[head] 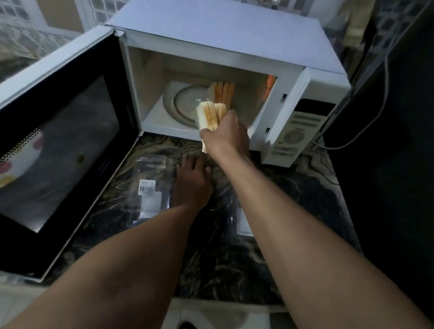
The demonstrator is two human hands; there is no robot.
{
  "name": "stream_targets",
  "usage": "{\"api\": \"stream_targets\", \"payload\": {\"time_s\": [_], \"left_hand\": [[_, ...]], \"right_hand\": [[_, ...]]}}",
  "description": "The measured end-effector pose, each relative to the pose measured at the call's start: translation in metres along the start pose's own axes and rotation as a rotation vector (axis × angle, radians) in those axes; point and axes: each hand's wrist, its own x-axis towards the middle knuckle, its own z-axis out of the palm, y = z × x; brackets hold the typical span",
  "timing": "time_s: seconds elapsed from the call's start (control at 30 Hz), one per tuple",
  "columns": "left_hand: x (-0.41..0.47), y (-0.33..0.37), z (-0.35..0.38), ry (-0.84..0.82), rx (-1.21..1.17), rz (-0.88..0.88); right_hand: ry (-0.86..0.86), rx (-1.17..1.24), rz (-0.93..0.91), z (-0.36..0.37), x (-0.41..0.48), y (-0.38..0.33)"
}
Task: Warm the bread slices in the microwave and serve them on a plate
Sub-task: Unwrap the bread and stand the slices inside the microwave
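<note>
White bread slices [210, 117] are gripped by the right hand [226, 136] at the open microwave [223, 29]; the left hand [192, 184] lies flat, fingers straight, beside clear plastic wrapping [149, 197].

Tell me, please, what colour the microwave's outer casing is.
White. The microwave casing shows best from above in the head view, the only view available.

Patterned tiled wall [54, 2] behind a dark marbled countertop [228, 258]; pale floor [221, 324] below, dim light.
</note>
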Motion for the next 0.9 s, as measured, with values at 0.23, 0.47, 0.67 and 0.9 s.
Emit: {"api": "stream_targets", "payload": {"time_s": [0.23,0.47,0.67,0.9], "left_hand": [[0.025,-0.025,0.024,-0.161,0.353,0.03],[0.026,-0.028,0.027,-0.124,0.394,0.032],[0.026,-0.026,0.026,-0.088,0.34,0.037],[0.024,-0.027,0.027,-0.094,0.389,0.051]], "right_hand": [[-0.046,0.068,-0.013,0.047,0.073,-0.021],[0.022,0.281,0.173,0.095,0.138,-0.02],[-0.02,0.007,-0.033,0.101,0.14,-0.023],[0.13,-0.107,-0.062,0.079,0.125,-0.026]]}}
